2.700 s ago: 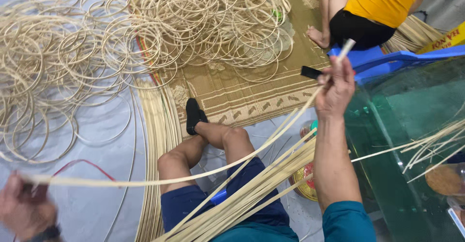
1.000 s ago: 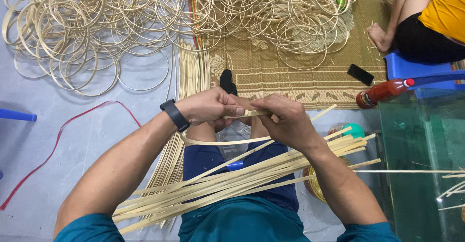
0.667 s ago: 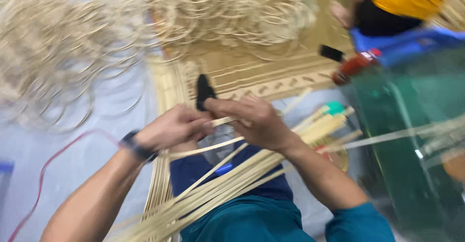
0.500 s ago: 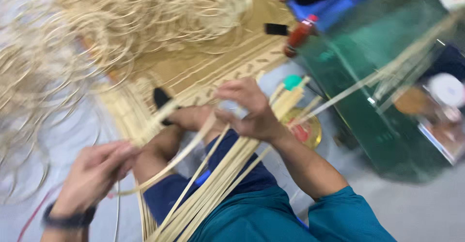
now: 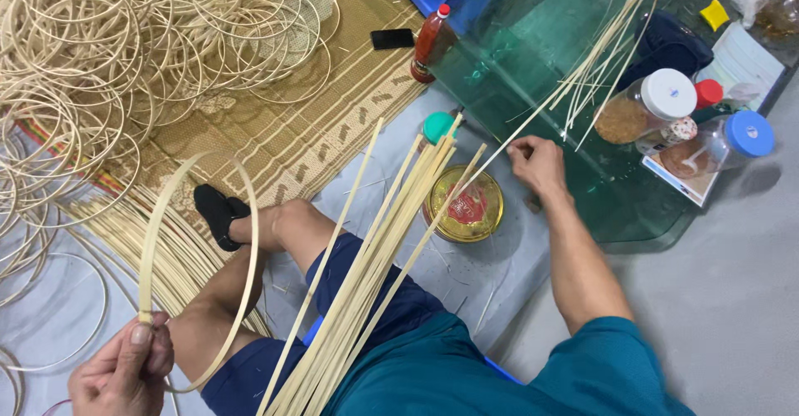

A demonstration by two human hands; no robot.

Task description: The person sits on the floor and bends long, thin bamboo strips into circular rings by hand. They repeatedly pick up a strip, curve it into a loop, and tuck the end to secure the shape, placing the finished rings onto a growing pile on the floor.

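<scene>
My left hand [image 5: 125, 372] pinches the crossed ends of a pale bamboo strip bent into a hoop [image 5: 246, 241] above my left knee. My right hand [image 5: 537, 163] reaches out to the right and grips a thin bamboo strip [image 5: 574, 83] that lies across the green glass table [image 5: 533, 58]. A bundle of long flat bamboo strips [image 5: 379, 254] rests on my lap, pointing up toward a round gold tin [image 5: 464, 210].
A big pile of finished bamboo hoops [image 5: 108, 42] covers the woven mat [image 5: 283, 133] at upper left. A red sauce bottle [image 5: 429, 40] and a black phone [image 5: 392, 38] lie near the table. Jars with white, red and blue lids [image 5: 657, 108] stand on the glass.
The strip held by both hands is now a closed hoop in my left hand alone. My right hand has let go and moved right to a thin strip on the glass table.
</scene>
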